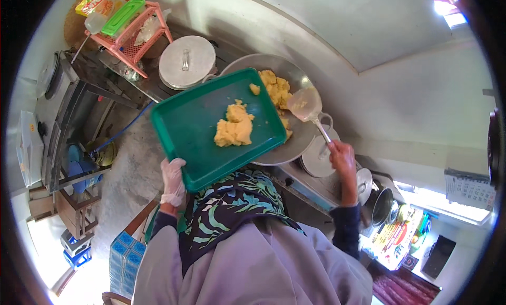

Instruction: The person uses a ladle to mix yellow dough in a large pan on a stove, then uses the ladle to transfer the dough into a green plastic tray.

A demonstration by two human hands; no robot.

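My gloved left hand (174, 184) grips the near left corner of a green tray (187, 139), tilted over the near left part of a large metal pan (284, 147). A yellow dough lump (234, 130) lies in the tray, with a small piece near its far right corner. More yellow dough (274, 86) sits in the pan, partly hidden by the tray. My bare right hand (340, 160) is closed on the handle of a wide metal spatula (304, 102), whose blade is over the pan's right side, beside the dough.
Lidded pots (185, 60) (319, 160) flank the pan along the wall. A pink rack (129, 41) stands at the back left. A concrete floor (116, 178), blue hose and wooden furniture (76, 210) are to my left. Dark pans (378, 207) are at the right.
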